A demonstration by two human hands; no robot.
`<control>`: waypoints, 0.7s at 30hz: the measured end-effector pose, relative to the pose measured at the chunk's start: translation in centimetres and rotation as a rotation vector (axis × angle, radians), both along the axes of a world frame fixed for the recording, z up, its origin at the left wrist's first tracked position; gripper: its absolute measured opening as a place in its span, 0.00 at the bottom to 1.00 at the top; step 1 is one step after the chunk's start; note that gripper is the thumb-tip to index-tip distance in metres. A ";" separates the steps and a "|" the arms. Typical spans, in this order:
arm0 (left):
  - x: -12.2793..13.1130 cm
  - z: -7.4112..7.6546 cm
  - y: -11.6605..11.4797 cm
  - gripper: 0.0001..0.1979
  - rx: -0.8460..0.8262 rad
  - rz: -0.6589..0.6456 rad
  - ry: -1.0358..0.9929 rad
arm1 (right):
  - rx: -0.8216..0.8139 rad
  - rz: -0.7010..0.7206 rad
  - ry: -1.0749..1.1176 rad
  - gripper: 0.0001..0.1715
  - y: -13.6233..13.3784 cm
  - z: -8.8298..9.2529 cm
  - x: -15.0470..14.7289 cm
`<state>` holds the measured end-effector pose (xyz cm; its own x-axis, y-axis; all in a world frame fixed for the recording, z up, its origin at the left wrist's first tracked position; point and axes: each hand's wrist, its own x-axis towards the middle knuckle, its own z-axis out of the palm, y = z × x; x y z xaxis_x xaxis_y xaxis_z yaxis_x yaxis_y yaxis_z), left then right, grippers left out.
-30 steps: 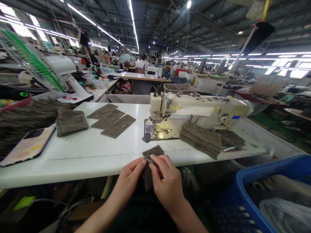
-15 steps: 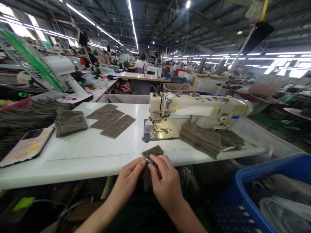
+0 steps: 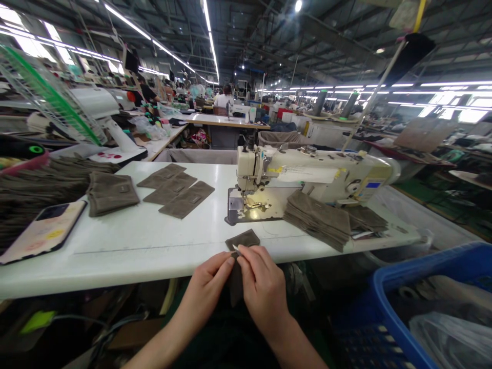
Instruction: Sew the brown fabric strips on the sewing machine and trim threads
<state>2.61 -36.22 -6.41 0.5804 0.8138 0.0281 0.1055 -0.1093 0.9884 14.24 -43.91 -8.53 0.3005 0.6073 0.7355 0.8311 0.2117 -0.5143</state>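
My left hand (image 3: 212,277) pinches a greyish-brown fabric piece (image 3: 243,239) at the front edge of the white sewing table (image 3: 126,256). One end of the piece lies on the tabletop, while the rest hangs over the edge between my hands. My right hand (image 3: 265,279) is closed at the same spot, its thumb and forefinger around a small tool with a pale, pointed tip (image 3: 236,248). The fingers hide most of this tool, so its kind is unclear. Just beyond my hands stands the sewing machine (image 3: 249,171), its needle area free of cloth.
Several matching pieces (image 3: 187,200) lie to the left, beside a small stack (image 3: 112,193) and a phone (image 3: 44,230). Another stack (image 3: 317,218) rests against the machine. A fan (image 3: 92,105) stands back left; a blue basket (image 3: 384,287) is low at right.
The pale tip between my fingers now points up and away; before, it lay toward my left thumb. My hands have shifted slightly, and the fabric piece has moved a little.
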 end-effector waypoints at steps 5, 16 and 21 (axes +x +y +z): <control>-0.3 0.1 0.3 0.19 -0.158 0.030 0.030 | -0.025 -0.005 0.059 0.14 -0.2 0.2 0.4; -0.3 0.1 0.7 0.17 0.129 -0.024 0.071 | -0.029 -0.055 0.118 0.15 -0.3 0.4 0.3; -1.5 2.8 3.8 0.16 0.562 0.172 0.142 | -0.019 -0.110 0.209 0.15 -0.4 0.4 0.8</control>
